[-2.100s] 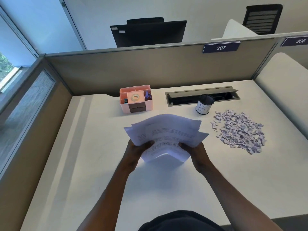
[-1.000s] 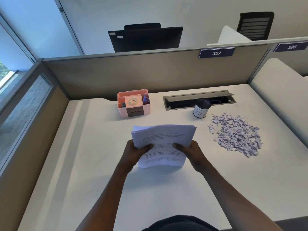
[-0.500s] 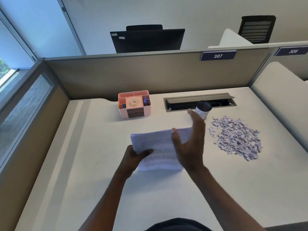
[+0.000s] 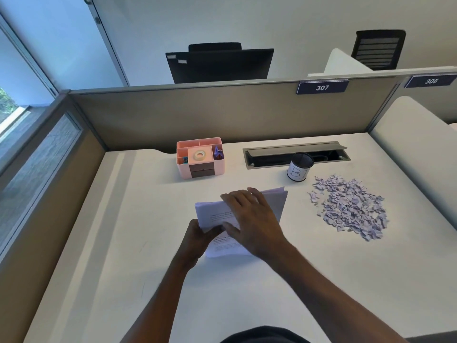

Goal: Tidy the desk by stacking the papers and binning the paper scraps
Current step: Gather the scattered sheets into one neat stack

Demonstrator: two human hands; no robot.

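Observation:
A squared-up stack of printed white papers (image 4: pixel 212 214) is in the middle of the white desk (image 4: pixel 123 231). My left hand (image 4: pixel 197 240) grips the stack at its near left edge, thumb on top. My right hand (image 4: pixel 252 219) lies flat across the top of the stack with the fingers spread, holding nothing. A heap of pale purple paper scraps (image 4: pixel 348 206) lies on the desk to the right of the stack. Behind it, a small black cup-like bin (image 4: pixel 299 167) with a white label stands upright, empty as far as I can see.
A pink desk organiser (image 4: pixel 200 158) with a tape roll and clips stands behind the papers. An open cable tray (image 4: pixel 295 154) is set into the desk at the back. Tan partition walls (image 4: pixel 222 115) close off the back and left sides.
The fanned sheets were squared into a neat stack. My right hand let go of the right edge, swung up over the stack and now lies flat on top. My left hand kept its grip.

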